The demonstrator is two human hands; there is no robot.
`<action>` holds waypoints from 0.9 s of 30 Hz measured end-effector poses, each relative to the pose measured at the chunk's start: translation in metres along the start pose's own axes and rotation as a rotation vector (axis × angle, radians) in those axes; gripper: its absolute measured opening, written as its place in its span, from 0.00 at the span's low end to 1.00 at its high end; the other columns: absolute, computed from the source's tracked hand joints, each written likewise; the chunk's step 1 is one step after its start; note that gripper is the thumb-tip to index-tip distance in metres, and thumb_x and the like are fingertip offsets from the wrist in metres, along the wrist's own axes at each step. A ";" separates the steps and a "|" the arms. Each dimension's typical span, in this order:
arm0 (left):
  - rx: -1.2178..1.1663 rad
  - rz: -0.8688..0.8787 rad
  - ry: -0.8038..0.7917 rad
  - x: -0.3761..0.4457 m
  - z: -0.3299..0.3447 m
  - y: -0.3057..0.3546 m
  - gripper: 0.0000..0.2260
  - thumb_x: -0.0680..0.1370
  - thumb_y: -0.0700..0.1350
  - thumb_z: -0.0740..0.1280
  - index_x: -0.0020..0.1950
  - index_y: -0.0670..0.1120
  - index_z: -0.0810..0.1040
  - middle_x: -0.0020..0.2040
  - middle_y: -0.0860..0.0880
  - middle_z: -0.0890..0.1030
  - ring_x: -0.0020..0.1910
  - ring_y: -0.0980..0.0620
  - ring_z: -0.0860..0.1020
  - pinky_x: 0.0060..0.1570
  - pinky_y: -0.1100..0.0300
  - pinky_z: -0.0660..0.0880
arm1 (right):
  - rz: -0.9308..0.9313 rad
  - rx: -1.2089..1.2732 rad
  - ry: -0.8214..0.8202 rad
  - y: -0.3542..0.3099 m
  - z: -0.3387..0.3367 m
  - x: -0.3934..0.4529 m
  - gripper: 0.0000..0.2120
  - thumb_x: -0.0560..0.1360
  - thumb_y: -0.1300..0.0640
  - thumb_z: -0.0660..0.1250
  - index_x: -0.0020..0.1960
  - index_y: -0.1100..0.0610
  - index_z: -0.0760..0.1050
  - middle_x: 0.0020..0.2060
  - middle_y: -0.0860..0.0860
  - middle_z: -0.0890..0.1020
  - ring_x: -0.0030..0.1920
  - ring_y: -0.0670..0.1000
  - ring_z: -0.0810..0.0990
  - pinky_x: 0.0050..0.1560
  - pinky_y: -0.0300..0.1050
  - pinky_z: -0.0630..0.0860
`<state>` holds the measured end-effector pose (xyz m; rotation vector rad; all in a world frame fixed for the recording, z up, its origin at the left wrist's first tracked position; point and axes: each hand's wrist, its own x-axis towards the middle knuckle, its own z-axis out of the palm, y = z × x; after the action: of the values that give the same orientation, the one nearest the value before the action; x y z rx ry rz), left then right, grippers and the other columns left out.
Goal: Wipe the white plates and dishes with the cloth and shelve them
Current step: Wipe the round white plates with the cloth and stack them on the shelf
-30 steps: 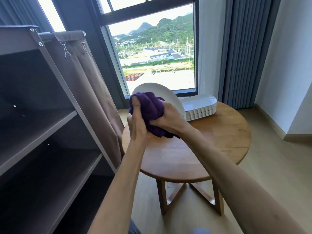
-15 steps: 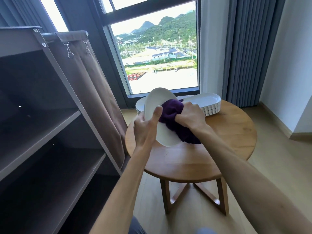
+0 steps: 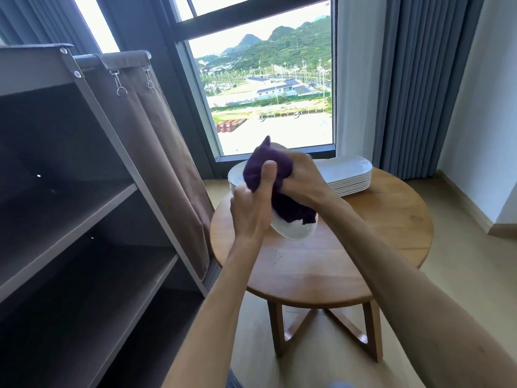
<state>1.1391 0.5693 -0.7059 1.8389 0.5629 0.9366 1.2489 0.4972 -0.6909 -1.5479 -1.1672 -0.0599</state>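
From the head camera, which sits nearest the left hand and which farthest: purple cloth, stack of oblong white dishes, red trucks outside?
1. Purple cloth, under the left hand's thumb.
2. Stack of oblong white dishes, on the table's far right.
3. Red trucks, outside the window.

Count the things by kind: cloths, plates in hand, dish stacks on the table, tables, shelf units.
Purple cloth: 1
Plate in hand: 1
Dish stacks: 2, round stack and oblong stack
Wooden table: 1
Shelf unit: 1
Total: 6

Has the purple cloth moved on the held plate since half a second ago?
Yes. The purple cloth now covers the held plate's upper part, nearer the window, under the right hand.
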 end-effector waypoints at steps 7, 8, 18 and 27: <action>-0.158 -0.158 0.134 0.023 -0.012 -0.009 0.29 0.69 0.75 0.58 0.43 0.51 0.79 0.41 0.51 0.81 0.44 0.52 0.80 0.45 0.57 0.75 | 0.059 -0.236 -0.335 0.006 -0.005 -0.014 0.17 0.69 0.62 0.71 0.36 0.40 0.74 0.32 0.46 0.78 0.34 0.47 0.76 0.37 0.46 0.75; -0.176 -0.193 0.151 0.024 -0.013 -0.011 0.22 0.71 0.69 0.61 0.45 0.52 0.79 0.43 0.51 0.81 0.47 0.50 0.81 0.46 0.55 0.76 | 0.097 -0.315 -0.380 0.007 -0.006 -0.015 0.18 0.68 0.63 0.70 0.35 0.39 0.74 0.32 0.45 0.78 0.33 0.46 0.76 0.35 0.42 0.74; -0.168 -0.187 0.159 0.016 -0.015 -0.031 0.12 0.67 0.41 0.59 0.46 0.48 0.79 0.41 0.48 0.80 0.42 0.49 0.78 0.40 0.54 0.74 | 0.556 -0.642 -0.200 0.044 -0.022 -0.029 0.05 0.67 0.53 0.69 0.42 0.50 0.74 0.38 0.50 0.80 0.39 0.53 0.79 0.37 0.43 0.70; -0.433 -0.267 0.333 0.017 -0.025 -0.027 0.18 0.66 0.25 0.53 0.42 0.45 0.73 0.36 0.52 0.73 0.29 0.60 0.71 0.29 0.66 0.68 | 0.857 -0.587 -0.321 0.063 -0.021 -0.042 0.34 0.65 0.52 0.77 0.68 0.51 0.70 0.64 0.56 0.77 0.66 0.59 0.74 0.66 0.54 0.73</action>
<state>1.1300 0.6068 -0.7179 1.1980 0.7237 1.0892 1.2817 0.4631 -0.7540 -2.5450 -0.6468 0.4682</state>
